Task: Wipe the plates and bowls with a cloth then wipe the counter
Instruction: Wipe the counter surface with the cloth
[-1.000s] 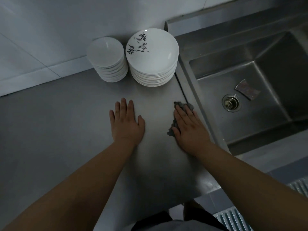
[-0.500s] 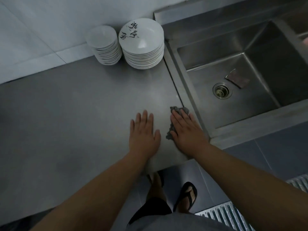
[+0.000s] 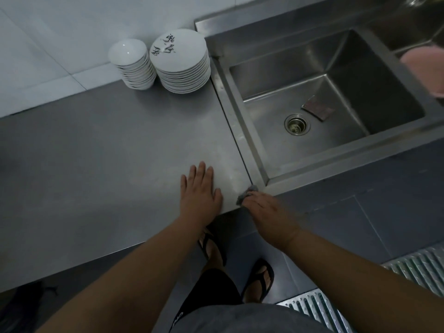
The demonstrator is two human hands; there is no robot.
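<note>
Grip: right hand (image 3: 266, 210) curls round bunched grey cloth (image 3: 247, 192) at counter (image 3: 96, 164) front corner beside sink (image 3: 241, 131) seam, likely finishing an edge pass. Left hand (image 3: 200, 191) flat, fingers spread, probably bracing. Plates (image 3: 182, 61) and bowls (image 3: 132, 63) stacked at back wall, clear of wiping.

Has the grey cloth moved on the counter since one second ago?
Yes. The cloth, under the right hand, has slid along the sink to the front edge of the counter.
</note>
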